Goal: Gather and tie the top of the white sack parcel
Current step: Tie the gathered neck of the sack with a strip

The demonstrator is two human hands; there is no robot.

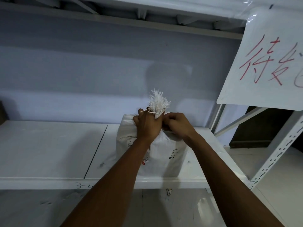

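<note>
A white woven sack parcel (165,154) stands upright on a white metal shelf (54,145), with black handwriting and a printed label on its front. Its top is bunched into a neck, and a frayed tuft of white strands (158,102) sticks up above my fists. My left hand (146,124) is closed around the gathered neck, with a thin white tie strip (152,112) running across its knuckles. My right hand (177,125) is closed right beside it, pinching the neck and the tie's end; the fingertips are hidden.
A laminated white sign (268,59) with red handwriting hangs at the upper right. A perforated shelf upright (278,153) slants down the right side. The shelf above (123,20) spans the top. A grey wall (82,71) is behind.
</note>
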